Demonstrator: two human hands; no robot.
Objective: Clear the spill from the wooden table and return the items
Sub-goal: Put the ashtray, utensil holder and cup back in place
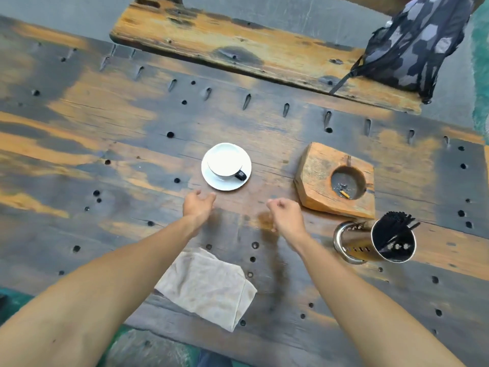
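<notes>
**Both hands over the table, holding nothing**

The fingertips of the right hand (284, 214) curl under and are hard to make out; it seems loosely closed on nothing. The left hand (198, 205) is relaxed, fingers slightly spread, just short of the saucer (211, 178). A white cup (225, 162) sits on the saucer. The worn, hole-pocked wooden table (105, 115) shows a brownish smear (266, 221) beside the right hand. A crumpled beige cloth (206, 284) lies between the forearms.

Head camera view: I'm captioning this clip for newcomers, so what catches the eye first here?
The white cup on its saucer stands out mid-table, just beyond both empty hands, left hand and right hand. A pale cloth lies between the forearms near the front edge, and a brownish smear shows beside the right hand.
</notes>
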